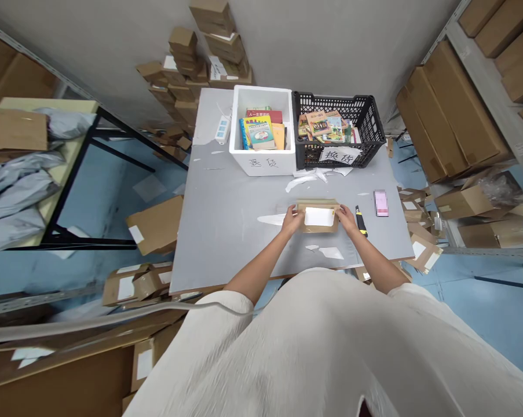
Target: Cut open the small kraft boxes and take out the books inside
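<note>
A small brown cardboard box (317,227) with a white label on it is between my hands, near the front of the grey table (226,214). My left hand (293,220) grips its left end, fingers bent round the edge. At the opposite end my right hand (346,219) is closed on the box's right edge. Just right of that hand lies a black and yellow utility knife (361,222). Scraps of white paper (331,253) lie in front of the box, and a longer white strip (270,219) lies by my left hand.
Behind stand a white foam box (263,163) and a black plastic crate (340,156), both holding books. A phone (381,203) lies at the right, a power strip (223,128) at the back left. Cardboard boxes (154,226) surround the table; a grey cable (113,317) crosses lower left.
</note>
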Demonstrator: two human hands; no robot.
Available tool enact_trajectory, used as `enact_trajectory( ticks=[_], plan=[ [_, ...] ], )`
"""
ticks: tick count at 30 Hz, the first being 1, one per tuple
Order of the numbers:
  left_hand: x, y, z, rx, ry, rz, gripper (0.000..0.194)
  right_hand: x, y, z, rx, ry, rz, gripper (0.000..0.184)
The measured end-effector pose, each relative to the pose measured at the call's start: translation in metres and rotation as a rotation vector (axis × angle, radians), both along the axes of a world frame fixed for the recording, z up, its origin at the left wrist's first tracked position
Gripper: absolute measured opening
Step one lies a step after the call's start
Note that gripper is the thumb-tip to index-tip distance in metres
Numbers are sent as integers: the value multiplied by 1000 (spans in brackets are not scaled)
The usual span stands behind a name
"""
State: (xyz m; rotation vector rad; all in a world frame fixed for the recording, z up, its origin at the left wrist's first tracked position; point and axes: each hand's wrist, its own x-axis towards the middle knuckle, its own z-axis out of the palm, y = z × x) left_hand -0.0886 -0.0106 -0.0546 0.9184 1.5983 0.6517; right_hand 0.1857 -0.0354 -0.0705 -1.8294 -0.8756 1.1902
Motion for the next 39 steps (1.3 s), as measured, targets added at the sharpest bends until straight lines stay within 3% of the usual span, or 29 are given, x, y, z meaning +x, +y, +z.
enact_trajectory(
  ticks=[4,10,15,22,28,34,37,39],
  plan=[
    [5,11,4,63,51,27,63,2,15,8,30,-94,-68,73],
    [9,-3,-13,62,128,-4,48,4,3,-7,-90,-264,-18,47],
    [9,-3,-23,129,164,4,45,6,7,-13,-87,-284,-15,40],
    [7,8,-28,121,212,-6,39,6,13,-7,-49,-323,52,46],
    [6,10,-27,122,219,-13,34,4,3,-4,-22,-204,-28,57],
    [-11,19,-13,176,317,6,40,-4,4,4,9,-91,-46,59],
    [-15,19,7,374,415,-20,43,-21,11,10,25,-74,-22,69],
    [-12,15,25,573,357,-150,38,-39,18,15,62,-72,29,74]
  ],
)
